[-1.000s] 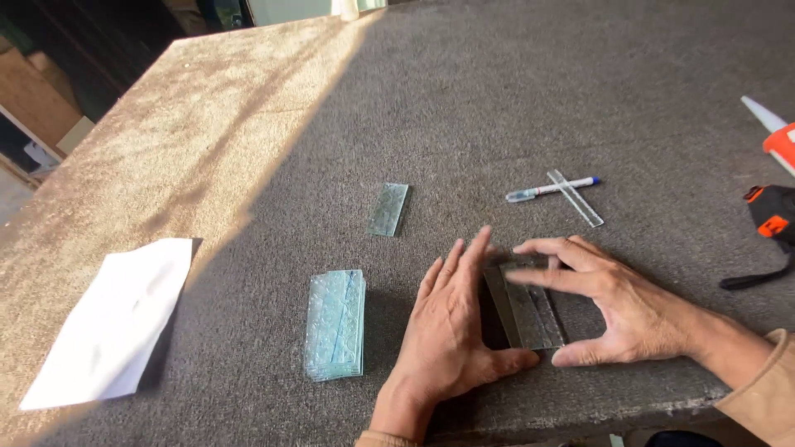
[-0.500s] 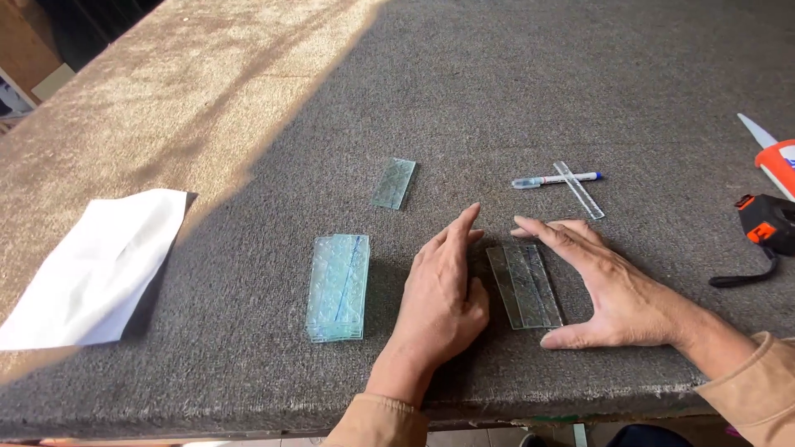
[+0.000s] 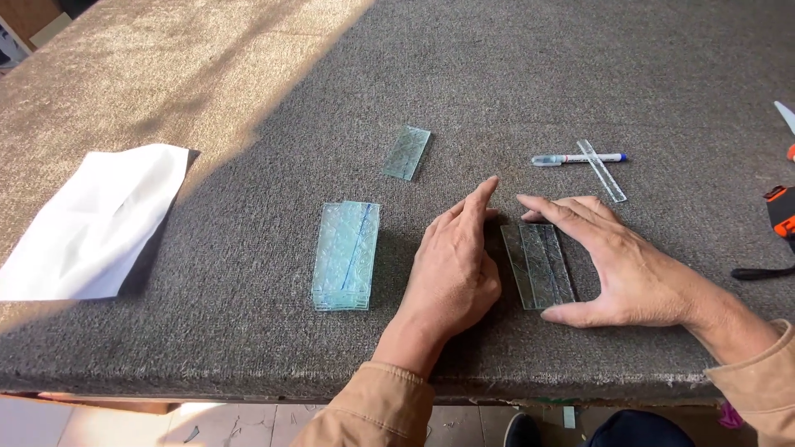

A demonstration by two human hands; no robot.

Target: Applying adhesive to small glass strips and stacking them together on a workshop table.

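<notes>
A narrow rectangular piece of patterned glass (image 3: 540,265) lies flat on the grey carpeted table (image 3: 513,74) between my hands. My left hand (image 3: 454,269) rests flat against the glass's left edge, fingers together and pointing away. My right hand (image 3: 609,261) cups the right side, thumb at the near end and fingers at the far end. Neither hand lifts it. A stack of larger glass pieces (image 3: 346,254) with a blue line lies left of my left hand. One small glass piece (image 3: 407,152) lies farther back.
A blue-and-white marker pen (image 3: 577,158) and a thin glass strip (image 3: 602,170) lie beyond my right hand. A white sheet of paper (image 3: 91,219) is at the left. An orange-and-black tool (image 3: 778,211) sits at the right edge. The table's front edge runs just below my wrists.
The view has shifted slightly. My hands have slid apart a little, uncovering more of the narrow glass piece; it stays flat on the table.
</notes>
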